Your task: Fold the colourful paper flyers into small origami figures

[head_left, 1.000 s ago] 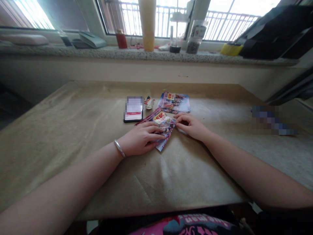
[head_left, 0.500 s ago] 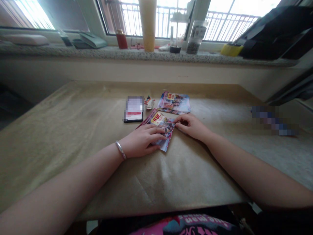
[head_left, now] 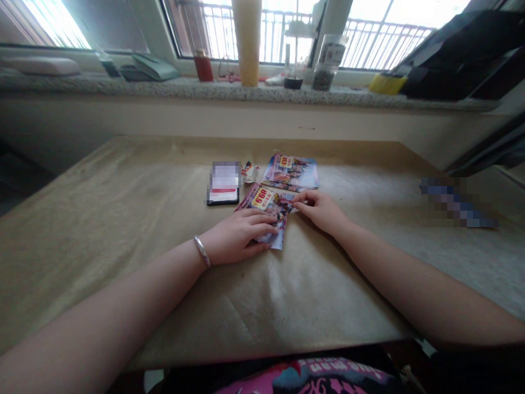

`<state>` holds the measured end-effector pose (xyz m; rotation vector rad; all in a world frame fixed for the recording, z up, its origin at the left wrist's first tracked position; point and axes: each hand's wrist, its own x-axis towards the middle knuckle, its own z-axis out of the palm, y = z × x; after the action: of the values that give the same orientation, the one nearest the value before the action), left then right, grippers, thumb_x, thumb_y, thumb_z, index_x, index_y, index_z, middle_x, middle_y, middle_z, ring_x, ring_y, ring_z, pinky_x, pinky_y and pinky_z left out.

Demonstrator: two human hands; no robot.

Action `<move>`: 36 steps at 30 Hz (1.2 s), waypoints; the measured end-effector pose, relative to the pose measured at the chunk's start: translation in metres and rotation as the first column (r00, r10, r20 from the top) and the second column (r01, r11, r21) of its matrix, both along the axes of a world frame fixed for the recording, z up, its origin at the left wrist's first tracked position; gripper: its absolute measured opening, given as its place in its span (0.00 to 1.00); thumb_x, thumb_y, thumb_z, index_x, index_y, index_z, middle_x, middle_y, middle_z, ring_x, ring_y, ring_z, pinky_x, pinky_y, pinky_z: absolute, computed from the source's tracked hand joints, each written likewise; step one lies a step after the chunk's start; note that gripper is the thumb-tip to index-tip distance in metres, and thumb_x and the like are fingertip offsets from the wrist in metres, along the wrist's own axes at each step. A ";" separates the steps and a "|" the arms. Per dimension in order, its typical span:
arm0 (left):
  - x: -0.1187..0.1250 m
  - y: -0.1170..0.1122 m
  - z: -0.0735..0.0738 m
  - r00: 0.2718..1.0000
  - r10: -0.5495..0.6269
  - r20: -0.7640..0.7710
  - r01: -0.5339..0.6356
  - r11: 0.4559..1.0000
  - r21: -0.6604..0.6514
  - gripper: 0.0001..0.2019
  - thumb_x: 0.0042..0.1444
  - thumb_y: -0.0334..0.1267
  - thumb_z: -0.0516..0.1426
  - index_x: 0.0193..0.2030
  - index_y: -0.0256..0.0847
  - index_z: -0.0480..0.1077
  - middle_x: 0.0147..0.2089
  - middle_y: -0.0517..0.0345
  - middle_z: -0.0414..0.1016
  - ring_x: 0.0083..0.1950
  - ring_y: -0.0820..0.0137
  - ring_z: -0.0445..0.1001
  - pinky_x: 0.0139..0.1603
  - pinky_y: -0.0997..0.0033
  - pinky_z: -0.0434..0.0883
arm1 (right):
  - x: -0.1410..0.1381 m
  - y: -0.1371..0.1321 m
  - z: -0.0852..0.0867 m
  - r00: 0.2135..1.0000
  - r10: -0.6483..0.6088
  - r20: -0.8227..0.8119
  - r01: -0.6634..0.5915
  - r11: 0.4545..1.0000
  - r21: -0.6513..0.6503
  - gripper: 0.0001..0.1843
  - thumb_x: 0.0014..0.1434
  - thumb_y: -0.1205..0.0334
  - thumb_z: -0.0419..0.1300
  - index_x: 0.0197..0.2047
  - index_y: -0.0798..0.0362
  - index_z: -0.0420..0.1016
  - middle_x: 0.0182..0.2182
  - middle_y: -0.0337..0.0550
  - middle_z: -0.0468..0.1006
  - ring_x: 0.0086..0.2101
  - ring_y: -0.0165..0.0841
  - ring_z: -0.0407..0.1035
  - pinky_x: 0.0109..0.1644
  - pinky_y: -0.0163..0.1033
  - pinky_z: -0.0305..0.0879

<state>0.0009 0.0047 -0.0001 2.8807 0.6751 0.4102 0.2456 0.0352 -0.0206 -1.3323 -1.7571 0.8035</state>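
Note:
A colourful printed leaflet (head_left: 266,203) with a yellow price label lies on the table in front of me. My left hand (head_left: 246,232) rests flat on its lower left part, fingers stretched out and covering some of the print. At the leaflet's right edge my right hand (head_left: 318,209) pinches the paper between thumb and fingertips. Just behind is a stack of similar leaflets (head_left: 293,172). A small crumpled piece of printed paper (head_left: 250,172) lies left of the stack. Beside that sits a dark-edged phone (head_left: 223,202), its screen blurred out.
A beige cloth covers the table (head_left: 123,219). Toward the right edge lies a blurred bluish flat thing (head_left: 459,202). Behind the table, a stone windowsill (head_left: 164,87) carries a red bottle (head_left: 203,67), clear containers (head_left: 324,76), a yellow item (head_left: 388,83) and a black bag (head_left: 443,71).
The leaflet under my hands has turned slightly, and its right edge has shifted with my right fingers. My left hand stays in nearly the same place.

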 end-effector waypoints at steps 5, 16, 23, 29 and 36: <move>-0.001 0.000 -0.002 1.000 -0.007 0.000 0.007 1.000 0.004 0.17 0.60 0.40 0.54 0.55 0.45 0.69 0.61 0.51 0.67 0.61 0.60 0.65 0.61 0.52 0.65 | -0.003 -0.001 0.002 0.999 -0.044 -0.008 0.044 0.999 -0.002 0.09 0.48 0.56 0.63 0.29 0.53 0.76 0.26 0.39 0.78 0.25 0.30 0.68 0.32 0.38 0.65; 0.000 0.000 -0.002 1.000 -0.010 0.011 0.009 1.000 0.025 0.17 0.60 0.40 0.55 0.56 0.44 0.69 0.59 0.50 0.69 0.60 0.59 0.67 0.60 0.53 0.66 | -0.012 -0.010 0.003 1.000 -0.007 0.018 0.005 0.994 0.105 0.10 0.48 0.57 0.64 0.29 0.51 0.68 0.27 0.37 0.73 0.26 0.28 0.66 0.29 0.35 0.64; 0.000 0.001 -0.003 1.000 -0.005 -0.021 0.006 1.000 0.030 0.18 0.60 0.41 0.54 0.57 0.43 0.68 0.61 0.50 0.68 0.61 0.59 0.66 0.61 0.53 0.65 | -0.016 -0.009 0.000 0.993 -0.024 -0.112 0.028 0.999 0.031 0.24 0.46 0.57 0.66 0.46 0.51 0.65 0.22 0.31 0.70 0.23 0.28 0.66 0.28 0.35 0.63; 0.001 0.001 -0.001 1.000 0.006 -0.020 -0.005 1.000 0.010 0.19 0.60 0.41 0.55 0.57 0.43 0.68 0.61 0.50 0.67 0.62 0.59 0.65 0.62 0.54 0.65 | -0.017 -0.007 0.001 0.997 -0.025 -0.074 0.019 0.997 -0.076 0.12 0.46 0.54 0.63 0.27 0.51 0.67 0.22 0.37 0.72 0.23 0.29 0.65 0.27 0.36 0.60; 0.001 0.001 0.000 1.000 0.014 -0.006 -0.014 0.998 -0.058 0.17 0.59 0.41 0.56 0.54 0.41 0.68 0.60 0.51 0.68 0.61 0.62 0.65 0.63 0.57 0.64 | -0.018 -0.013 0.005 0.984 -0.065 0.166 0.068 0.998 -0.010 0.15 0.50 0.52 0.61 0.21 0.52 0.65 0.20 0.36 0.70 0.23 0.28 0.62 0.28 0.35 0.56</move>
<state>0.0016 0.0061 -0.0002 2.8251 0.6969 0.3784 0.2272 0.0226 -0.0156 -1.4970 -1.8267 0.6867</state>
